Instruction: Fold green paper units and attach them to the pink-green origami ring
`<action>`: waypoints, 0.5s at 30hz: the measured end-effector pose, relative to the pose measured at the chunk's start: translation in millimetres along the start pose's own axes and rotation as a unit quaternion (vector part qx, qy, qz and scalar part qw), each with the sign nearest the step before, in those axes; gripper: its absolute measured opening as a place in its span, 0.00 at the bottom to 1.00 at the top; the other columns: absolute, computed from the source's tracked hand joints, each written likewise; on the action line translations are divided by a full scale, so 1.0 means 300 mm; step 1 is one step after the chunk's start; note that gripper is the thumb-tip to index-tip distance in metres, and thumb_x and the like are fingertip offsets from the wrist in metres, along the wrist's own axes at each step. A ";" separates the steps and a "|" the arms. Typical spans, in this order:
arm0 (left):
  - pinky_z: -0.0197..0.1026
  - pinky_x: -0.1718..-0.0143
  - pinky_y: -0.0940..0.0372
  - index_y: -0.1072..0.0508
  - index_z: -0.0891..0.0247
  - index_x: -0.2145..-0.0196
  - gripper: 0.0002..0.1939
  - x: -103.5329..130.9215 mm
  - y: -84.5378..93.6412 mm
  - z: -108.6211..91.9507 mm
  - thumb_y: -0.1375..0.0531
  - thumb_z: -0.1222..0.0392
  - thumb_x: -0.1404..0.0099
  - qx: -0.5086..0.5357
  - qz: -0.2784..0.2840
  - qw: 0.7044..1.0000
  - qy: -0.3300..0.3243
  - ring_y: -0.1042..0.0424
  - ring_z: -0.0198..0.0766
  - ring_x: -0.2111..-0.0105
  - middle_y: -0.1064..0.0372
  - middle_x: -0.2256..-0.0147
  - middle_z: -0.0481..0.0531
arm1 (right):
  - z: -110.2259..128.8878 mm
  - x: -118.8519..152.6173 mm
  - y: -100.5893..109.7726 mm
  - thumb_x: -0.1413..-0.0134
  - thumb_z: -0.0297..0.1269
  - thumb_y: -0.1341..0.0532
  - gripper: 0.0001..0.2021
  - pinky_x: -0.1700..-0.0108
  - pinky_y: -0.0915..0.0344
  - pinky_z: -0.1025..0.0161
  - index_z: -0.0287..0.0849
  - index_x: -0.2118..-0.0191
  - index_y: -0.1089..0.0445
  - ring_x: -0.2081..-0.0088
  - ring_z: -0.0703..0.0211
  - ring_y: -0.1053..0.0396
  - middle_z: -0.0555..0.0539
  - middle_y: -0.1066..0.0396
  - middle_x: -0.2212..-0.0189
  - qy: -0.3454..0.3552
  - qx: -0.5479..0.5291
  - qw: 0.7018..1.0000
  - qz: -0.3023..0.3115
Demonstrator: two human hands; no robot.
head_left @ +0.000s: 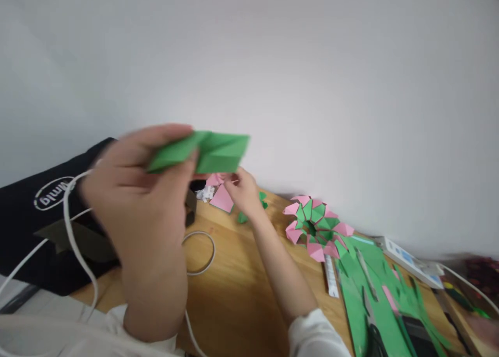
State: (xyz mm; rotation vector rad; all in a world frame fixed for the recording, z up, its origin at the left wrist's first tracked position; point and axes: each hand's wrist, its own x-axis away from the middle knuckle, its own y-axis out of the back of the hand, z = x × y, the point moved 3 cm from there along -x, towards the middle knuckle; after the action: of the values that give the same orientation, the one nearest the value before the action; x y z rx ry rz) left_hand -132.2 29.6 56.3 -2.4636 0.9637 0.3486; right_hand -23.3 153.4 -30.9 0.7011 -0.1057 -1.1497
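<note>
Raised close to the camera, my left hand (144,190) pinches a flat green folded paper piece (222,151) between thumb and fingers; motion blurs the hand. Farther back, my right hand (244,190) reaches over the table with its fingers closed at a small pink folded paper piece (214,179), partly hidden behind my left hand and the green piece. Just below those fingers lies a pink paper piece (222,199) with a green edge. Small green folded pieces (242,217) rest beside my right wrist. A ring of joined pink and green folded units (317,211) sits to the right.
Green paper sheets (353,294) at the right carry scissors (370,315) and a dark object (419,333). A white power strip (409,261) lies along the wall. A white tube (331,276) lies near the ring. At left are a black bag (23,206) and white cables (72,227).
</note>
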 end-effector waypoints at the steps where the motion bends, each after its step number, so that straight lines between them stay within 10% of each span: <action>1: 0.26 0.71 0.29 0.20 0.59 0.62 0.10 0.016 -0.032 0.002 0.35 0.71 0.40 0.030 0.036 0.999 0.011 0.26 0.27 0.71 0.25 0.67 0.42 | 0.026 0.040 0.055 0.39 0.35 0.43 0.08 0.58 0.29 0.59 0.39 0.59 0.30 0.62 0.60 0.27 0.46 0.25 0.63 0.016 -0.019 0.999 -0.040; 7: 0.31 0.74 0.28 0.20 0.56 0.64 0.11 0.102 -0.161 0.027 0.37 0.71 0.40 0.125 0.272 0.947 0.113 0.23 0.33 0.73 0.22 0.69 0.44 | 0.144 0.332 0.374 0.39 0.39 0.49 0.14 0.66 0.30 0.62 0.45 0.52 0.31 0.61 0.57 0.25 0.44 0.25 0.60 0.122 -0.134 0.958 -0.222; 15: 0.31 0.70 0.27 0.20 0.58 0.63 0.11 0.203 -0.254 0.020 0.40 0.71 0.38 0.157 0.359 0.908 0.147 0.22 0.32 0.71 0.21 0.68 0.45 | 0.161 0.470 0.429 0.47 0.26 0.37 0.22 0.62 0.27 0.59 0.50 0.46 0.31 0.62 0.58 0.28 0.48 0.29 0.63 0.120 -0.173 0.944 -0.255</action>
State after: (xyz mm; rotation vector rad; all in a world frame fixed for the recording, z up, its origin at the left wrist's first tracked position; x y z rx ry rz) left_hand -36.0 46.9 52.6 -1.8213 1.8860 0.0348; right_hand 119.5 38.5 40.8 0.5603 0.5015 -1.5156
